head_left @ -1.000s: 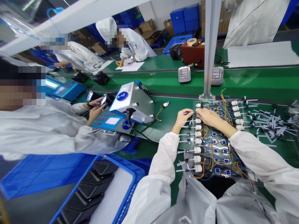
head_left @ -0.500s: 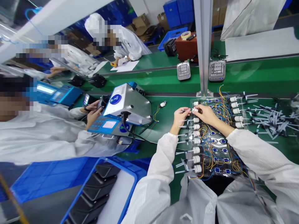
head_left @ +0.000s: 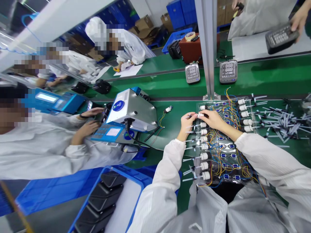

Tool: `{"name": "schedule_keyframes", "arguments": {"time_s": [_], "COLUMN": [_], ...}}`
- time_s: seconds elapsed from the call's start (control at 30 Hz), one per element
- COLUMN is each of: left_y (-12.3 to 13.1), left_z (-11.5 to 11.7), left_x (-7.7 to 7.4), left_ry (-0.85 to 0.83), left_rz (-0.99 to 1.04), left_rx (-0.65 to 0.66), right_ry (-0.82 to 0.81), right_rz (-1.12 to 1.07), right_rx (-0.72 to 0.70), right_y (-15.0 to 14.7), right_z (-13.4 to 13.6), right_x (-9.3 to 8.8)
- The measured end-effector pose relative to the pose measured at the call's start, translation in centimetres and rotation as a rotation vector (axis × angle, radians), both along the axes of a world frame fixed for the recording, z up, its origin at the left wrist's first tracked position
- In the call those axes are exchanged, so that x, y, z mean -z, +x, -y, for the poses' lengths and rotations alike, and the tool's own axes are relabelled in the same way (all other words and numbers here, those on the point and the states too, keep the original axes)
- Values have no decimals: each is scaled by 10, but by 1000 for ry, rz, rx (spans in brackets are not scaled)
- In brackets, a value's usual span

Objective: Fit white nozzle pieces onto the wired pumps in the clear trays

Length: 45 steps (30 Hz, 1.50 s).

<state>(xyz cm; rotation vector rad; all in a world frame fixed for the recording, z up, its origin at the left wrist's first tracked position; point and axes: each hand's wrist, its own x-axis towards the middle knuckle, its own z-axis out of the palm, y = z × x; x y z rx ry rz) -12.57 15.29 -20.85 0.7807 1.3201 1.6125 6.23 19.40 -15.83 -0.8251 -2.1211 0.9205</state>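
My left hand [head_left: 187, 123] is closed, pinching a small dark-and-pale tube fitting [head_left: 190, 116] by the tray's far left corner. My right hand [head_left: 213, 119] pinches a white cylindrical pump [head_left: 200, 115] end-on to that fitting; fingertips partly hide where they meet. Beneath my right forearm lies a clear plastic tray [head_left: 198, 152] with small dark boards and tangled yellow, blue and red wires. Along its left side, several white pumps [head_left: 205, 175] carry black fittings and thin pale tubes. More pumps [head_left: 247, 122] line the right side.
Loose pale tubes [head_left: 289, 124] are piled right of the tray. One wired pump [head_left: 168, 109] lies left, beside a silver-and-blue test machine [head_left: 136, 110]. A metal post [head_left: 206, 48] rises behind the tray between two display monitors [head_left: 192, 73]. Co-workers sit left; another's hand [head_left: 300, 21] holds a monitor.
My right hand and the pump have moved slightly left, closer to my left hand. A co-worker's hands have appeared upper right with a monitor. The left neighbour's hands have moved apart.
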Motion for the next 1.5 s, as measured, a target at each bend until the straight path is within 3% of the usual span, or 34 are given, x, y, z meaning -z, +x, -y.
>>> {"name": "schedule_keyframes", "arguments": {"time_s": [0.2,0.37,0.53,0.77,1.13,1.5], "left_y": [5,4,1,-7,-1,-2], "left_z": [3,7,11,13,16,19], "left_x": [0,0,-10,-14,-17,-12], "left_ry": [-26,54,86,106,90,94], "left_rz": [15,-159,-289,-260,-358,-361], "left_rx": [-33,-27,29,78,-22,-6], "right_ry": [22,49,35,15,-22,-14], "right_rz": [-6,10,-8,-19,-16,-10], "right_rx": [2,-18,-16,-40,-36,-69], "right_y": [-1,-1,0,3,3,3], "right_z": [1,2,2,0,1,1], "right_x": [3,6,4,2,2,2]}}
